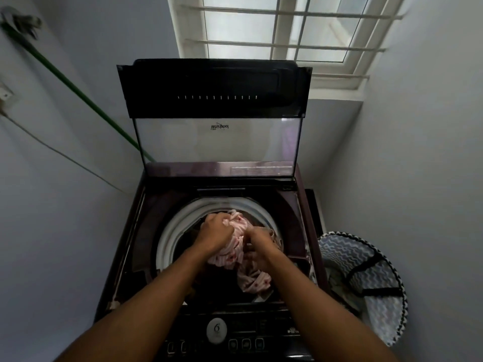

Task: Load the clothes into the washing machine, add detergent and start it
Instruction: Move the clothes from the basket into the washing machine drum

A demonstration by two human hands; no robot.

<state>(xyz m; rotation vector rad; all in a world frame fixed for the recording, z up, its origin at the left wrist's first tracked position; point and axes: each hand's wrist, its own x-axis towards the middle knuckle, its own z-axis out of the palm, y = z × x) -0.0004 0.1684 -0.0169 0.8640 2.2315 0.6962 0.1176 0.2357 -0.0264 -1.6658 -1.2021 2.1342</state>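
Loading stage. Left hand (218,231) and right hand (261,242) both have a closed grip on a pink patterned garment (236,248), pushing it into the top-loader washing machine (295,220) drum. Laundry basket (366,257) beside it looks nearly emptied. Detergent and start remain.

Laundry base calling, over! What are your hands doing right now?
Left hand and right hand grip pink cloth over drum. Lid up. Nothing blocking, over.

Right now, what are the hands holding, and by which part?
Both hands grip one pink patterned garment over the washer drum: left hand bunches its upper end, right hand its middle; the rest hangs down.
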